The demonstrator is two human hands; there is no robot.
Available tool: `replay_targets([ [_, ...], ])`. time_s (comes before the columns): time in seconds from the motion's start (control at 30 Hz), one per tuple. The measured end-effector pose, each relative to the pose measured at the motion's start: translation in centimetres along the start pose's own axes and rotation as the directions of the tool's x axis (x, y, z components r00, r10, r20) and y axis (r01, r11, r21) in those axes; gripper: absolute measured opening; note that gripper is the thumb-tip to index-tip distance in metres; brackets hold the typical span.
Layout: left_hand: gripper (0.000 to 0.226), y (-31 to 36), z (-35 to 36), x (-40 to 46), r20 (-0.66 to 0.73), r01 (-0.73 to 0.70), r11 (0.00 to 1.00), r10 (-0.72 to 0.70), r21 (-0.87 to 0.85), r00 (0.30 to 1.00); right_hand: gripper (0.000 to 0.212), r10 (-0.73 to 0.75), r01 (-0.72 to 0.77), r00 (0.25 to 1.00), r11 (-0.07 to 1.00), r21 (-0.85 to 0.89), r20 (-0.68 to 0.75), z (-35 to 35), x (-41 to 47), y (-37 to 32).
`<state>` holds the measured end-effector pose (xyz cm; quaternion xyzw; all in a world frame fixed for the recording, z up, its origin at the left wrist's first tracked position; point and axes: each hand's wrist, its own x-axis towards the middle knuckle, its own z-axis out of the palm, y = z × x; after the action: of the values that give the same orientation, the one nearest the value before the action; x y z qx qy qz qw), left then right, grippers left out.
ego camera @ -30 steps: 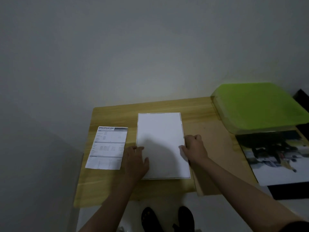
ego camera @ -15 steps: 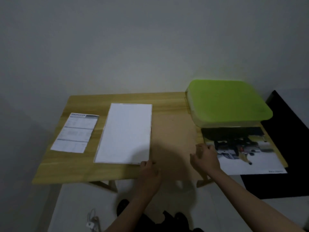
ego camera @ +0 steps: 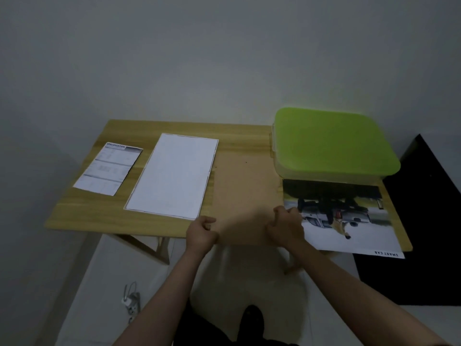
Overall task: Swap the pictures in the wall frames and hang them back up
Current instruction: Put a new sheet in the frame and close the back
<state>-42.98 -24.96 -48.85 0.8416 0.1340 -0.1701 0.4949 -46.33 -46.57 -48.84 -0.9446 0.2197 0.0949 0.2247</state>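
Because both hands sit at the near edge of the desk [ego camera: 74,222], they look placed to lift the brown backing board [ego camera: 243,196] lying between the papers: the left hand [ego camera: 201,233] and right hand [ego camera: 285,227] curl their fingers on its near edge, apparently gripping it. The white sheet [ego camera: 172,176] lies just left of the board, the car picture [ego camera: 349,221] just right, half tucked under the green-lidded box [ego camera: 331,143] at the far right corner
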Motion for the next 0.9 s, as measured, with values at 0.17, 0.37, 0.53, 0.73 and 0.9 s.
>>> replay_targets([
  [0.17, 0.036, -0.2, 0.1, -0.4, 0.025, -0.023, 0.981, 0.028, -0.192, 0.999, 0.048, -0.006, 0.006, 1.000, 1.000, 0.007, -0.011, -0.2, 0.0, 0.5],
  [0.37, 0.037, 1.0, -0.5, -1.6, 0.039, 0.013, 0.918, 0.003, -0.396, 0.999, 0.053, 0.005, 0.009, 0.997, 0.985, 0.170, -0.082, -0.9, 0.0, 1.0],
  [0.53, 0.037, 0.1, -2.4, -1.9, 0.025, 0.044, 0.887, -0.036, -0.459, 0.999, 0.047, 0.006, 0.048, 0.988, 0.938, 0.344, -0.155, -1.1, -0.1, -0.4],
  [0.73, 0.039, -0.8, -6.6, -0.2, 0.022, 0.068, 0.888, -0.065, -0.454, 0.998, 0.046, -0.009, 0.087, 0.985, 0.890, 0.448, -0.172, 0.0, 0.1, -4.7],
  [0.9, 0.037, -0.7, -11.7, 3.4, -0.021, -0.002, 0.934, -0.006, -0.357, 1.000, 0.049, 0.018, 0.083, 0.980, 0.871, 0.483, -0.200, 1.1, 1.6, -10.4],
])
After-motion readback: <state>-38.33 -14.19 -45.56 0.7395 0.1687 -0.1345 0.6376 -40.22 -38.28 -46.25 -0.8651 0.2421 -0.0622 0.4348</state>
